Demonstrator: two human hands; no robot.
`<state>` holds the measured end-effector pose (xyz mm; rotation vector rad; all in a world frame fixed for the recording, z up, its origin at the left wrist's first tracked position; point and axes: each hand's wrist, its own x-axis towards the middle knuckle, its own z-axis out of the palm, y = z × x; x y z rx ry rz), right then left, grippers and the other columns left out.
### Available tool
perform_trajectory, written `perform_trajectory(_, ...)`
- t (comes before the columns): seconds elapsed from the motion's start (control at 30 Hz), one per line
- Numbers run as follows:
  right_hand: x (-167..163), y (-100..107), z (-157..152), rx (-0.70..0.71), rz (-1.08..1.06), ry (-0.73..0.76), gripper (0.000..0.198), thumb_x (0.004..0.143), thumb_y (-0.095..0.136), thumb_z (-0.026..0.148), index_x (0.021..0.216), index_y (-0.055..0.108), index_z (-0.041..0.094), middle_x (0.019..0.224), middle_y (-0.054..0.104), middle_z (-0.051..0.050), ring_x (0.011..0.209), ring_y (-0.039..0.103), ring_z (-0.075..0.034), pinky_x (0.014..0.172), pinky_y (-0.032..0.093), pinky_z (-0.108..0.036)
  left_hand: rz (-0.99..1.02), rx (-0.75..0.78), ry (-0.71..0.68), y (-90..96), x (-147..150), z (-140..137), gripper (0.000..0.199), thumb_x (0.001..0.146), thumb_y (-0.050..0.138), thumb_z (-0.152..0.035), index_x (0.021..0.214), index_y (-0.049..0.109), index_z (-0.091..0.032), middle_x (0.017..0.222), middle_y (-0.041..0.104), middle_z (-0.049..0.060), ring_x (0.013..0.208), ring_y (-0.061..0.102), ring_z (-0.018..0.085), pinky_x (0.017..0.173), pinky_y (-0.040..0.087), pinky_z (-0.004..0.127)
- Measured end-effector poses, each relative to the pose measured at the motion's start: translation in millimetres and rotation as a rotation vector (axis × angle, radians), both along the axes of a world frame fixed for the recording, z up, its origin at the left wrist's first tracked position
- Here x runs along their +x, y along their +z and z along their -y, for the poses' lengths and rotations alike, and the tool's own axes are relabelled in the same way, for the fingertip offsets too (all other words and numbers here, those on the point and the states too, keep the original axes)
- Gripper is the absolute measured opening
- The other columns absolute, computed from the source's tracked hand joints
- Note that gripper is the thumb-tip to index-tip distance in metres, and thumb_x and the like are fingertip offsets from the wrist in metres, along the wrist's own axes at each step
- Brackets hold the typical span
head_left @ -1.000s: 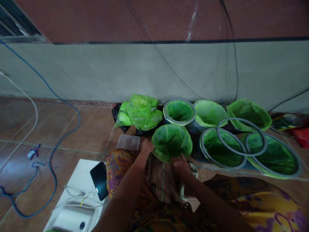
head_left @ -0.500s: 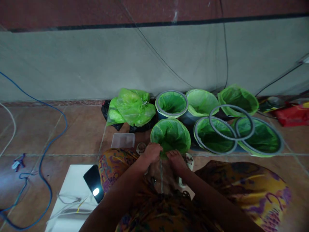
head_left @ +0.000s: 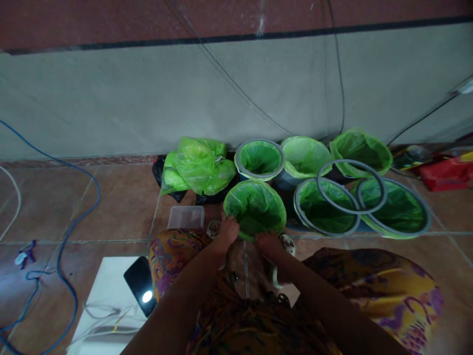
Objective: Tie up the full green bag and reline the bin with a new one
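Observation:
Close in front of me stands a bin lined with a green bin liner (head_left: 264,209), whose edge is folded over the rim. My left hand (head_left: 229,230) grips the liner at the near left of the rim, fingers closed on its edge. At the near side of the same rim, my right hand (head_left: 269,245) is closed on the liner too, its fingertips partly hidden. No ring sits on this bin. Two loose-looking grey rings show to the right: one ring (head_left: 320,194) lies across two lined bins, and a bin with its ring (head_left: 259,173) stands just behind.
More lined bins (head_left: 306,170) stand in rows along the wall. Tied green bags (head_left: 203,167) and a clear plastic box (head_left: 186,217) are at left. A phone (head_left: 138,281) lies on a white board (head_left: 107,281). A blue cable (head_left: 74,222) crosses the floor; a red bag (head_left: 445,176) is far right.
My left hand has moved left along the rim, away from my right hand. The right hand stays at the near edge, and the view has shifted slightly.

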<state>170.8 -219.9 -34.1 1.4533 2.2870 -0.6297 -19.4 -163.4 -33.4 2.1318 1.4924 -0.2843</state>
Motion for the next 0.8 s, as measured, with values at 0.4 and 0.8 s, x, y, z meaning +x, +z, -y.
perform_trajectory(0.4,16.6,43.2,-78.9,0.252,-0.315,-0.288,0.053,0.098,0.054,0.03,0.148,0.051,0.013,0.143,0.063,-0.017,0.13,0.059,-0.028,0.112,0.043,-0.039,-0.039,0.153,0.027,63.4,8.9,-8.5,0.054,0.088,0.06,-0.018,0.142,0.06,-0.021,0.16,0.049,0.017,0.15,0.039,0.036,0.124,0.024,0.068)
perform_trajectory(0.8,25.1,16.4,-186.6,0.28,-0.059,-0.549,0.035,0.099,0.049,0.017,0.129,0.066,0.018,0.133,0.066,-0.014,0.102,0.072,-0.022,0.082,0.051,-0.029,-0.076,0.096,0.405,31.3,16.0,-126.4,0.033,0.097,0.052,-0.013,0.129,0.062,-0.011,0.126,0.071,0.018,0.122,0.067,0.025,0.1,0.051,0.032)
